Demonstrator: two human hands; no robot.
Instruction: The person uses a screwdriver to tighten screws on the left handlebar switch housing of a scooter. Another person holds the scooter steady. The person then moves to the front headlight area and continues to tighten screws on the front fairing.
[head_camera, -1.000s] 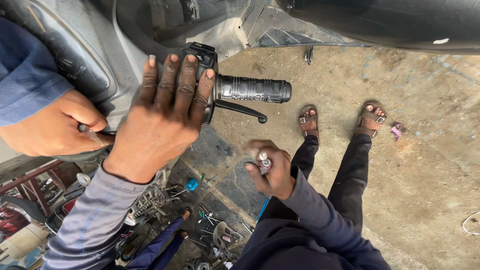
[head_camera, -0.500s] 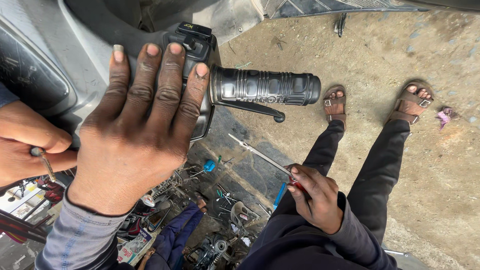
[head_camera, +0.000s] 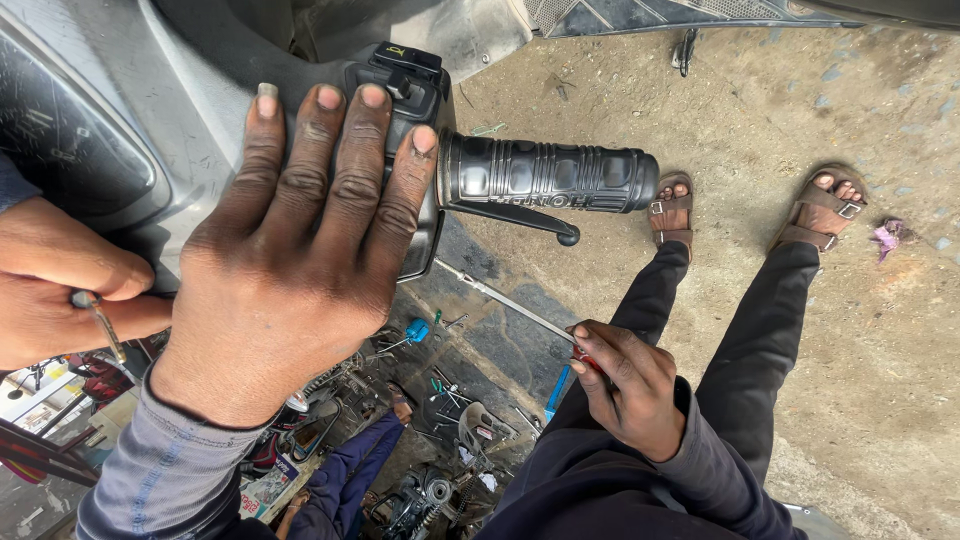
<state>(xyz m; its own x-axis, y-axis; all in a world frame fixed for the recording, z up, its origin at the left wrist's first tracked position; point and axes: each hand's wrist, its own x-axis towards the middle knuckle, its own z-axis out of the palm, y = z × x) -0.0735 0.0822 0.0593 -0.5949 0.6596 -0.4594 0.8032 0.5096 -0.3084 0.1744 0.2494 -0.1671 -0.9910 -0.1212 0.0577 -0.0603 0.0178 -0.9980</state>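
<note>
The person's right hand lies flat and fully open, fingers spread, palm down over the black plastic switch housing at the inner end of a scooter handlebar; it grips nothing. Just beside its fingertips the black ribbed rubber handlebar grip sticks out to the right, with the slim black brake lever running under it. The left hand, at the frame's left edge against the grey plastic scooter body panel, is closed, pinching a thin bent metal tool between thumb and fingers. Lower right, a co-worker's hand in a dark sleeve is curled around a long red-handled screwdriver whose shaft points up toward the housing. That co-worker stands in brown strap sandals on the dusty concrete ground, and scattered small hand tools lie below the handlebar
</note>
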